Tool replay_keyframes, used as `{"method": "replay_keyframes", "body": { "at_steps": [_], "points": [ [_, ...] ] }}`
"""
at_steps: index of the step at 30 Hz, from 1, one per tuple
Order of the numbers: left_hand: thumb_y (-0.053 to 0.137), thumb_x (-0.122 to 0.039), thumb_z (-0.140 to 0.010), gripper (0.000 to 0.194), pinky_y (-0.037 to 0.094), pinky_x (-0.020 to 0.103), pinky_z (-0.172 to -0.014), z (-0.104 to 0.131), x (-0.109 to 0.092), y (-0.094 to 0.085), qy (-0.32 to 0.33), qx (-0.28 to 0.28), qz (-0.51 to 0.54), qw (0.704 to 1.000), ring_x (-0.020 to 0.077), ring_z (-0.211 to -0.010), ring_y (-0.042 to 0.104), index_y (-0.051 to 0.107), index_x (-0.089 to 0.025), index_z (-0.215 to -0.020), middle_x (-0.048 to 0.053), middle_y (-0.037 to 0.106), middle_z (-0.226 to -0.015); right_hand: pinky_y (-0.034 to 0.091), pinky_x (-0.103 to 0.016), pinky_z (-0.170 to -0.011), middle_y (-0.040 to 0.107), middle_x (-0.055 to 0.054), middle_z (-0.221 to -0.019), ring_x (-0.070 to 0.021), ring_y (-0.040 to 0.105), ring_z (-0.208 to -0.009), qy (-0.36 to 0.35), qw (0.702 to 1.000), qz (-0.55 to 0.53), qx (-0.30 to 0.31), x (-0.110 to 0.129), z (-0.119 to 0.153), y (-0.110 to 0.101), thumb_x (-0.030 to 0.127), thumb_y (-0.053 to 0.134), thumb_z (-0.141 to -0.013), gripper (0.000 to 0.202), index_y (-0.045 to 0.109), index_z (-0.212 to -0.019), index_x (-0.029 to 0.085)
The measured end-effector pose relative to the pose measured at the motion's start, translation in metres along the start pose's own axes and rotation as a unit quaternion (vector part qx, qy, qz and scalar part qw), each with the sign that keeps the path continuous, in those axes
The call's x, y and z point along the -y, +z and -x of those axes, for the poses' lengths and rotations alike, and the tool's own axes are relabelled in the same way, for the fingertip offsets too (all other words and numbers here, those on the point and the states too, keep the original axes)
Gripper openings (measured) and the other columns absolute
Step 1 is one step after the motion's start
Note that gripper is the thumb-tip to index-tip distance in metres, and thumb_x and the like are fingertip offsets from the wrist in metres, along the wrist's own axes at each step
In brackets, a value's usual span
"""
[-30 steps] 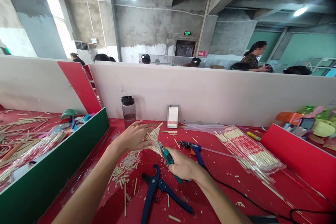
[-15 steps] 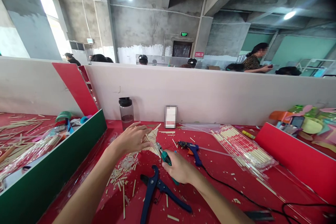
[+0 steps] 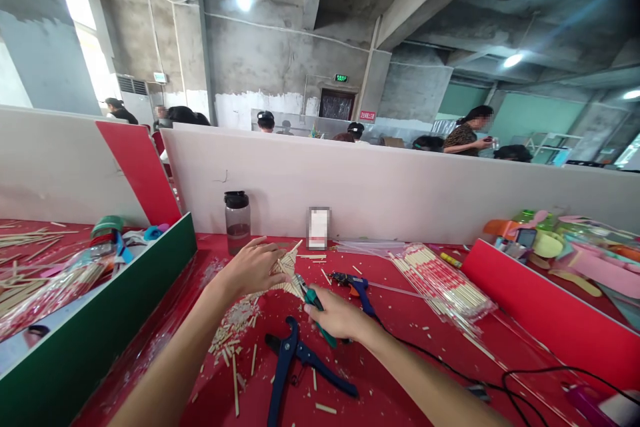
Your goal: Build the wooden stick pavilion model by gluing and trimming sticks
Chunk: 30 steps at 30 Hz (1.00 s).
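Note:
My left hand (image 3: 256, 268) is closed on a small piece built of pale wooden sticks (image 3: 291, 260), its fingers covering part of it. In my right hand (image 3: 336, 315) is a pair of green-handled cutting pliers (image 3: 311, 295), the jaws pointing up and left against the piece's right edge. Whether the jaws grip a stick is too small to tell. Below both hands, a blue ratchet-style pipe cutter (image 3: 288, 353) lies spread on the red tabletop (image 3: 390, 373). A blue hot glue gun (image 3: 361, 288) rests to the right of my right hand.
Stick offcuts (image 3: 231, 333) litter the table on the left. A water bottle (image 3: 237, 221) and a phone-like upright object (image 3: 319, 228) stand by the white partition (image 3: 400, 187). Bagged sticks (image 3: 445, 277) lie right. A green divider (image 3: 125, 300) and a red divider (image 3: 540, 293) flank the space.
The view has turned slightly right and upward. Both hands keep nearly the same pose, with the pliers still at the stick piece.

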<state>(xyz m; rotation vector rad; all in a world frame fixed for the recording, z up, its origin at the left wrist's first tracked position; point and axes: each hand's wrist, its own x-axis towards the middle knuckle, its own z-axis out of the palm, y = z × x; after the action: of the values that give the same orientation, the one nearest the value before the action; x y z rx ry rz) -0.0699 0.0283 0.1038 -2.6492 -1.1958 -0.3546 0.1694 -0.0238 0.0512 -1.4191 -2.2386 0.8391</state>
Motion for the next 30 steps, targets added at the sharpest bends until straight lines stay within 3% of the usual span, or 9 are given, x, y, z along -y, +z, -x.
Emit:
{"method": "replay_keyframes", "body": {
  "at_steps": [4, 12, 19, 25, 30],
  "points": [
    [0.054, -0.062, -0.091, 0.056, 0.036, 0.047, -0.112, 0.0, 0.002, 0.003, 0.006, -0.008, 0.004, 1.0, 0.0309, -0.113, 0.066, 0.068, -0.018, -0.122, 0.013, 0.072, -0.12, 0.045, -0.035, -0.098, 0.068, -0.012, -0.128, -0.0264, 0.063, -0.118, 0.024, 1.0, -0.008, -0.003, 0.006, 0.0, -0.001, 0.024, 0.055, -0.092, 0.034, 0.061, -0.125, 0.019],
    [0.051, -0.068, -0.09, 0.062, 0.036, 0.046, -0.11, 0.003, 0.003, 0.002, 0.015, -0.013, 0.004, 1.0, 0.0316, -0.114, 0.066, 0.067, -0.018, -0.123, 0.014, 0.071, -0.122, 0.047, -0.033, -0.087, 0.074, -0.01, -0.106, -0.0264, 0.069, -0.1, 0.053, 0.997, 0.0, -0.053, 0.015, 0.005, 0.007, 0.023, 0.061, -0.087, 0.038, 0.063, -0.125, 0.018],
    [0.051, -0.066, -0.091, 0.062, 0.036, 0.047, -0.111, 0.004, 0.003, -0.002, 0.008, 0.001, 0.01, 1.0, 0.0318, -0.116, 0.065, 0.065, -0.018, -0.127, 0.014, 0.069, -0.126, 0.048, -0.031, -0.082, 0.072, -0.006, -0.102, -0.0235, 0.066, -0.091, -0.024, 0.998, -0.063, -0.002, 0.005, 0.005, 0.006, 0.023, 0.063, -0.083, 0.034, 0.064, -0.116, 0.018],
    [0.053, -0.066, -0.09, 0.061, 0.036, 0.046, -0.112, 0.003, 0.002, -0.002, 0.003, 0.003, 0.008, 1.0, 0.0314, -0.118, 0.064, 0.065, -0.019, -0.127, 0.014, 0.069, -0.127, 0.048, -0.027, -0.074, 0.07, -0.001, -0.086, -0.0203, 0.066, -0.08, 0.016, 0.994, -0.098, 0.044, 0.002, 0.011, 0.002, 0.02, 0.062, -0.083, 0.03, 0.063, -0.113, 0.017],
    [0.052, -0.065, -0.091, 0.061, 0.036, 0.048, -0.112, 0.002, 0.002, -0.001, 0.004, 0.001, 0.015, 1.0, 0.0319, -0.117, 0.065, 0.066, -0.018, -0.127, 0.015, 0.07, -0.126, 0.048, -0.026, -0.073, 0.072, 0.001, -0.086, -0.0196, 0.066, -0.081, -0.003, 0.993, -0.113, 0.046, 0.007, 0.01, -0.001, 0.013, 0.06, -0.078, 0.029, 0.064, -0.106, 0.021]
  ]
}}
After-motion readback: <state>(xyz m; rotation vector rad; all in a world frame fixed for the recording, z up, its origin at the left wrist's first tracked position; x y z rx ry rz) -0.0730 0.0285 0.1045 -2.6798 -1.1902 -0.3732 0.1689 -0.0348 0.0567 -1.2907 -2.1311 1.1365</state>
